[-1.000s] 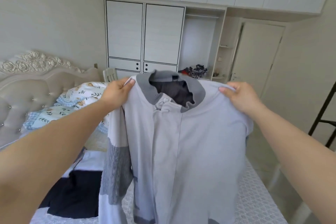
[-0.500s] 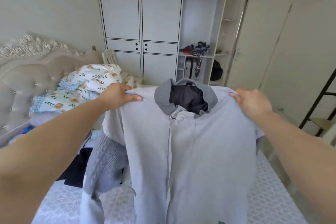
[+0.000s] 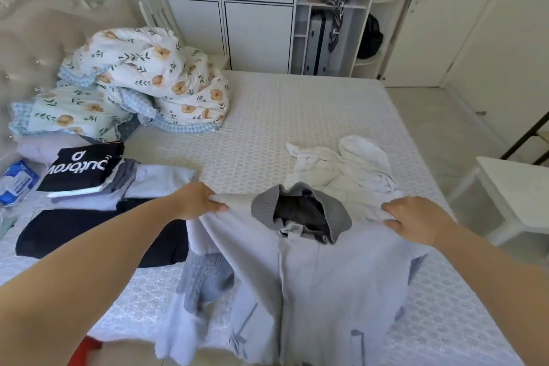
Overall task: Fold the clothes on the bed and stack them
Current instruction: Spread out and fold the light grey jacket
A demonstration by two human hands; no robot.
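My left hand [image 3: 197, 200] and right hand [image 3: 416, 221] each pinched a shoulder of the jacket [image 3: 312, 276] over the bed [image 3: 297, 116]; hem apparently draped off-edge.

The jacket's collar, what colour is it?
Darker grey ribbed knit collar on a pale jacket, head view.

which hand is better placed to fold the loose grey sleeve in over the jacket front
Left, probably. The left hand pinches the shoulder directly above the grey sleeve; the right hand holds the jacket at the opposite shoulder.
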